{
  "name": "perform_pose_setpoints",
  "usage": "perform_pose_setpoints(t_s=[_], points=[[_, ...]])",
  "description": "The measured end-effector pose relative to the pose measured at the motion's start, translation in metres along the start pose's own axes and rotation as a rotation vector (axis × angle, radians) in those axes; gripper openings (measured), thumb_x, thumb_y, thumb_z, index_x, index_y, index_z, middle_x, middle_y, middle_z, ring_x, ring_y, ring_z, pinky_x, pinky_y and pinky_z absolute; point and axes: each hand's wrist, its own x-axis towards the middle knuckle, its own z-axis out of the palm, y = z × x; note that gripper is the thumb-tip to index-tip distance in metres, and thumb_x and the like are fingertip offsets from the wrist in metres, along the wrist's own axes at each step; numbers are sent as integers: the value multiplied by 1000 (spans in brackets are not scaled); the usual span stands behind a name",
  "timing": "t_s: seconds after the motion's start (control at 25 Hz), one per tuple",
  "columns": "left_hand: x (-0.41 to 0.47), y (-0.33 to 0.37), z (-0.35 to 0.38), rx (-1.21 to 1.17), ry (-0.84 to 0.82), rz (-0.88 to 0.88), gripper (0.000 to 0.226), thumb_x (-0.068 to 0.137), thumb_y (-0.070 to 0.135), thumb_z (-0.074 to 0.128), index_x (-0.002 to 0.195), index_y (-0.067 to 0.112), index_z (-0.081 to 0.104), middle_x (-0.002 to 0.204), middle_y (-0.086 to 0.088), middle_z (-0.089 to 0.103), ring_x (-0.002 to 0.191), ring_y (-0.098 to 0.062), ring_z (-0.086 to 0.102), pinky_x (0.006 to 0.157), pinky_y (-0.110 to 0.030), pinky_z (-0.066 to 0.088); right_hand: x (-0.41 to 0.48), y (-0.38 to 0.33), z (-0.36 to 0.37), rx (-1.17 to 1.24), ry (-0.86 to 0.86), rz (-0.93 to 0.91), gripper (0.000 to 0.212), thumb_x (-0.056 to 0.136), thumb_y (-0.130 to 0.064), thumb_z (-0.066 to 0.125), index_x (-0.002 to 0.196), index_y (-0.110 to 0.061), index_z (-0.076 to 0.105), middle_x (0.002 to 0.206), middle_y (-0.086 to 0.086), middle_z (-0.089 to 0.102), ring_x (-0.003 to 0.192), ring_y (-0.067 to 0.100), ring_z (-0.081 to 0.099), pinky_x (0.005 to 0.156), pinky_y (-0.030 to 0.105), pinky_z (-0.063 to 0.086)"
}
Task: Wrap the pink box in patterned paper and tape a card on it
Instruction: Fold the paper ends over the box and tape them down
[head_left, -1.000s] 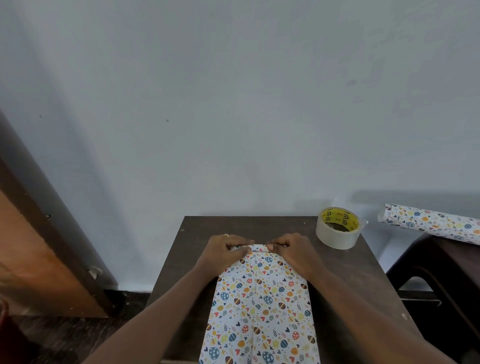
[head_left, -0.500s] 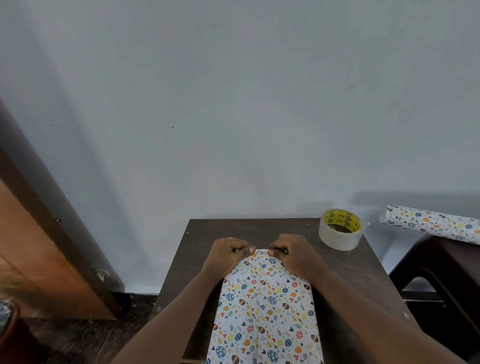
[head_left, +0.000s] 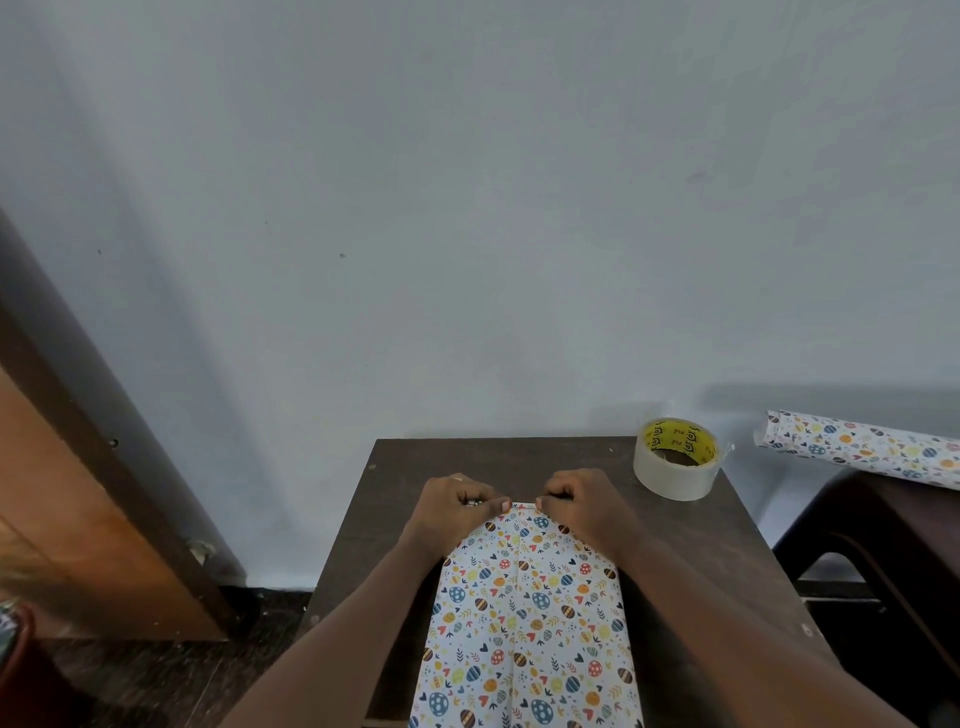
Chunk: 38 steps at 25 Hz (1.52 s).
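Head view: both thumbs have crept closer together along the far edge of the patterned paper (head_left: 524, 623), so I'd say the end fold is being creased shut. The left hand (head_left: 457, 512) and right hand (head_left: 582, 506) each pinch that edge, fingers curled. The pink box lies hidden beneath the paper, mid-table (head_left: 701, 545). Count: two hands, one tape roll (head_left: 675, 460) far right, one spare paper roll (head_left: 862, 447), no card.

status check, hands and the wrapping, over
Left hand and right hand pinch patterned paper's far edge. Tape roll idle at table's far right corner. Nothing blocking.
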Motion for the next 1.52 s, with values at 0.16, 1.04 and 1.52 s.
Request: perform_pose_setpoints(t_s=[0.16, 1.04, 1.52], points=[[0, 5, -2, 28, -37, -32, 17, 77, 30, 75, 91, 21, 76, 75, 22, 62, 77, 4, 57, 67, -8, 41, -2, -2, -4, -161, -101, -49, 25, 87, -41, 61, 76, -21, 52, 69, -15, 44, 62, 2, 40, 56, 19, 29], [10, 8, -22, 100, -256, -119, 30, 90, 31, 60, 119, 21, 61, 100, 11, 62, 89, -4, 61, 72, -13, 46, -10, 5, -14, 212, -93, 330, 32, 89, -36, 60, 116, -21, 60, 114, -2, 62, 102, 14, 59, 85, 28, 46], [35, -8, -26, -381, -380, -444, 16, 81, 11, 70, 94, 16, 62, 84, -2, 67, 74, -13, 64, 61, -21, 53, 18, 31, -14, 709, -122, 403, 33, 78, 8, 66, 94, -19, 72, 97, 4, 72, 86, 20, 67, 77, 30, 55]])
